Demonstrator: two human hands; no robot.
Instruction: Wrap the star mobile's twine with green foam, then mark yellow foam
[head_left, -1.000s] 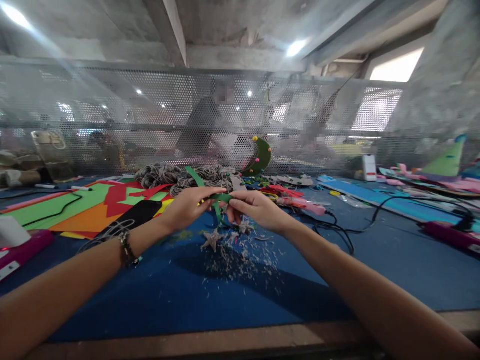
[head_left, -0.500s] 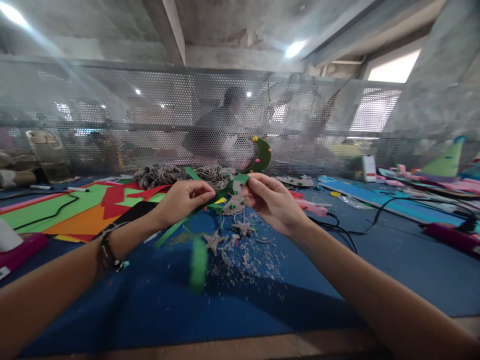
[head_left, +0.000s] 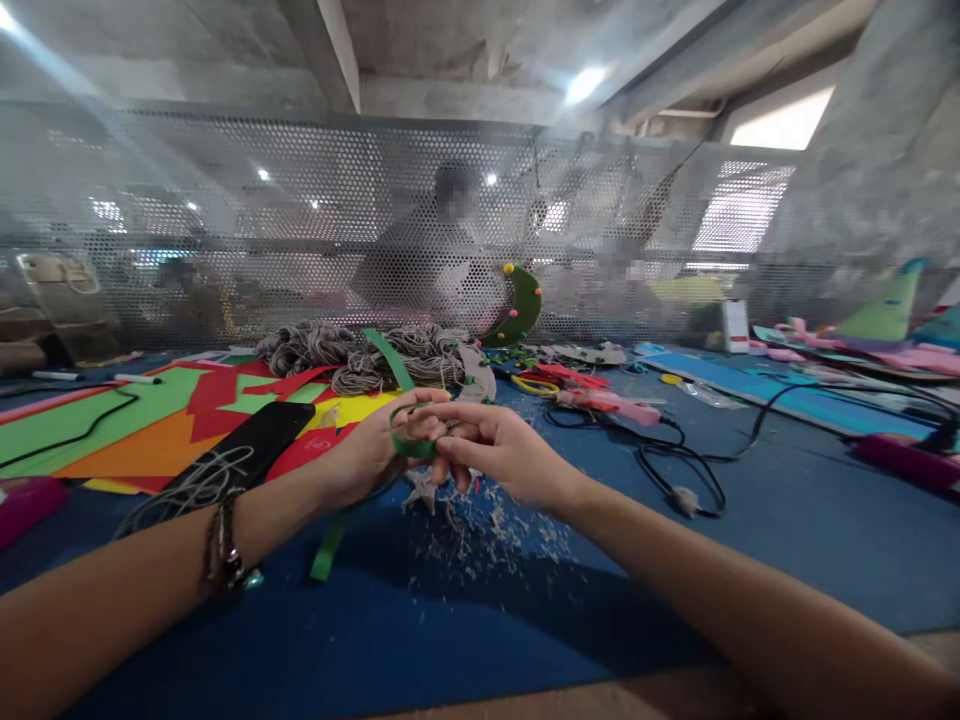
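Both hands meet over the middle of the blue table (head_left: 322, 640). A narrow green strip (head_left: 410, 446), felt-like, bends into a loop at the fingertips. My left hand (head_left: 367, 445) is closed on the strip, with one end (head_left: 390, 358) sticking up behind it and another (head_left: 327, 552) hanging below. From the right, my right hand (head_left: 510, 445) pinches at the same loop, its fingers partly covering it. Under the hands lies a grey star shape (head_left: 424, 490), half hidden. Grey fibre scraps (head_left: 499, 535) are scattered around it.
Coloured sheets (head_left: 142, 430) and a black phone (head_left: 277, 435) lie at left. Grey cord bundles (head_left: 315, 350) and a green crescent with coloured balls (head_left: 517, 305) sit behind. At right are black cables (head_left: 679, 465), pink-handled tools (head_left: 607, 403) and a blue board (head_left: 780, 395). Perforated mesh (head_left: 300, 230) stands beyond.
My hands have come together from apart, and the right hand has moved left and down. The strip, stretched between them before, now curls into a loop.
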